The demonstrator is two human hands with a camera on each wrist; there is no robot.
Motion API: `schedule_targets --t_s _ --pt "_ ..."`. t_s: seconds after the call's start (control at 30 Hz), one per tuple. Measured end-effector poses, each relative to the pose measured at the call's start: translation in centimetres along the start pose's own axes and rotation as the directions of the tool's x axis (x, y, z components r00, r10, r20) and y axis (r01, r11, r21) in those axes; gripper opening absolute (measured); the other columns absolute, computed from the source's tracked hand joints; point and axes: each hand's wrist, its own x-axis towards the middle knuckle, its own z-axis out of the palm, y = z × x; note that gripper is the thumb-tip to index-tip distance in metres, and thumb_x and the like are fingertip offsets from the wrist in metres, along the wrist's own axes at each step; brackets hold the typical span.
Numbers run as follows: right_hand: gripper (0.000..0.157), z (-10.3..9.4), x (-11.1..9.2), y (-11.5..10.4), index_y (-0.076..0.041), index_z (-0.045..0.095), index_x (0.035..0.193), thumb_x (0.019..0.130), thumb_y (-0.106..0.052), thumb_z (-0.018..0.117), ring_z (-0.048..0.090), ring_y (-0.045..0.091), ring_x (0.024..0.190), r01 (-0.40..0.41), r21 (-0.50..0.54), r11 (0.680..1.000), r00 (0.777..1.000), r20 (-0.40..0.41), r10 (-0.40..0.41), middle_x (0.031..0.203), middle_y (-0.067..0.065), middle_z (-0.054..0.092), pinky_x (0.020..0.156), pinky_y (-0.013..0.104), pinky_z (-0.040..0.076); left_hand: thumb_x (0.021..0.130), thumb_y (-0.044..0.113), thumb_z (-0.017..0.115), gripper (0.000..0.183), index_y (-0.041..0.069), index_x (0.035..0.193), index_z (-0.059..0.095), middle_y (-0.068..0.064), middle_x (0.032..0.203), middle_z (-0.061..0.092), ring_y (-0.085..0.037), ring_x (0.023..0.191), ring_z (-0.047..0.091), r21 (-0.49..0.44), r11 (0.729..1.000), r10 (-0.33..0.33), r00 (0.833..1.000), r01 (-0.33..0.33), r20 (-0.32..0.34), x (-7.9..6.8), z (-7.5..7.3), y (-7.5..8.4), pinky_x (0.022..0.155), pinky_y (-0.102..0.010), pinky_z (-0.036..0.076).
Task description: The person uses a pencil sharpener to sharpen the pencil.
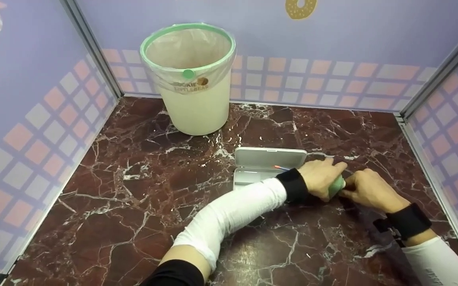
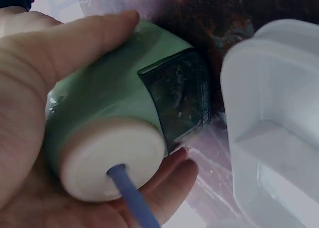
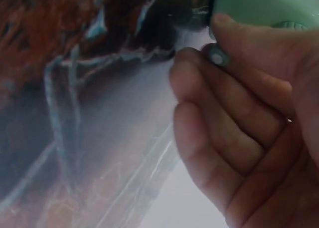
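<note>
you are in a small booth, perhaps a staged one. lilac panels (image 1: 261, 31) with pink and white checks (image 1: 255, 63) and a printed doughnut (image 1: 300, 14) wall you in on three sides, grey metal strips (image 1: 93, 47) join them at the corners, and a dark red marble-patterned bench (image 1: 94, 222) spans the space between. you cannot tell what building surrounds it.

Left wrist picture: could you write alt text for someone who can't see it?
A person's left hand grips a green pencil sharpener, a blue pencil sticking out of its round cream face. At the right edge, part of a white pencil case rests on the dark marbled tabletop.
</note>
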Motion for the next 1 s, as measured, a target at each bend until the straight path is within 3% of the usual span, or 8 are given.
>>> schedule_targets --t_s 0.1,0.17,0.23,0.33,0.47,0.6,0.77,1.0 --pt "0.027 -0.4 -0.1 -0.2 -0.023 0.074 0.072 0.085 -0.030 0.097 0.049 0.003 0.057 -0.026 0.001 1.000 0.998 0.050 0.026 0.062 -0.012 0.065 0.056 0.030 0.043 0.083 0.049 0.097 0.092 0.026 0.157 0.048 -0.003 0.147 0.062 -0.020 0.122 0.071 0.013 1.000 0.027 1.000 -0.027 -0.015 -1.1 -0.5 -0.6 0.102 -0.034 0.064" --pt "0.024 -0.9 -0.3 -0.5 -0.016 0.081 0.086 0.086 -0.034 0.097 0.058 0.004 0.059 -0.062 0.017 0.998 0.995 0.084 0.061 0.070 -0.008 0.074 0.059 0.032 0.050 0.087 0.051 0.094 0.088 0.024 0.158 0.051 -0.003 0.149 0.063 -0.019 0.125 0.069 0.020 0.999 0.042 0.999 -0.042 -0.029 -2.1 -0.9 -1.3 0.105 -0.034 0.063" --pt "0.041 -1.4 -0.4 -0.9 -0.009 0.083 0.107 0.085 -0.040 0.097 0.067 0.008 0.065 -0.099 0.035 0.995 0.989 0.112 0.094 0.080 -0.003 0.081 0.065 0.038 0.058 0.090 0.052 0.092 0.080 0.022 0.154 0.056 -0.002 0.145 0.066 -0.017 0.123 0.070 0.018 0.999 0.042 0.998 -0.041 -0.048 -3.2 -1.2 -2.2 0.103 -0.033 0.063" --pt "0.078 -2.2 -0.5 -1.7 -0.001 0.074 0.140 0.082 -0.048 0.098 0.079 0.018 0.083 -0.118 0.046 0.992 0.986 0.121 0.112 0.100 0.006 0.087 0.082 0.051 0.066 0.093 0.049 0.089 0.067 0.020 0.148 0.062 0.000 0.136 0.070 -0.015 0.115 0.071 0.016 1.000 0.017 0.997 -0.016 -0.077 -4.8 -1.5 -3.4 0.098 -0.031 0.064" --pt "0.096 -2.8 -0.1 -3.0 -0.003 0.065 0.153 0.079 -0.055 0.099 0.079 0.028 0.099 -0.082 0.039 0.996 0.994 0.080 0.079 0.118 0.011 0.084 0.091 0.058 0.065 0.097 0.046 0.084 0.050 0.019 0.137 0.070 0.001 0.125 0.074 -0.016 0.104 0.073 0.040 0.999 0.013 0.993 -0.009 -0.113 -6.0 -1.5 -4.4 0.090 -0.032 0.066" --pt "0.088 -2.0 1.1 -3.6 -0.006 0.070 0.145 0.081 -0.059 0.096 0.077 0.028 0.097 -0.003 0.050 0.999 1.000 0.003 0.002 0.120 0.013 0.083 0.086 0.056 0.064 0.100 0.041 0.081 0.036 0.018 0.127 0.075 0.001 0.118 0.078 -0.018 0.099 0.076 0.064 0.998 0.029 0.990 -0.020 -0.140 -6.7 -1.0 -4.8 0.085 -0.033 0.067" --pt "0.058 0.4 2.8 -3.1 -0.015 0.074 0.115 0.083 -0.058 0.095 0.068 0.018 0.077 0.091 0.103 0.991 0.992 -0.092 -0.082 0.094 0.002 0.078 0.067 0.043 0.057 0.101 0.030 0.080 0.022 0.017 0.119 0.077 0.000 0.110 0.083 -0.022 0.095 0.081 0.059 0.998 0.030 0.987 -0.021 -0.156 -6.5 -0.6 -5.0 0.082 -0.037 0.069" --pt "0.049 1.8 4.0 -4.5 -0.016 0.065 0.098 0.081 -0.048 0.098 0.064 0.014 0.069 0.063 0.026 0.998 0.992 -0.114 -0.059 0.080 -0.004 0.070 0.064 0.041 0.056 0.096 0.014 0.077 0.018 0.020 0.113 0.081 0.000 0.103 0.086 -0.024 0.091 0.083 0.034 0.999 0.004 0.982 0.003 -0.190 -6.2 0.1 -5.1 0.078 -0.039 0.069"
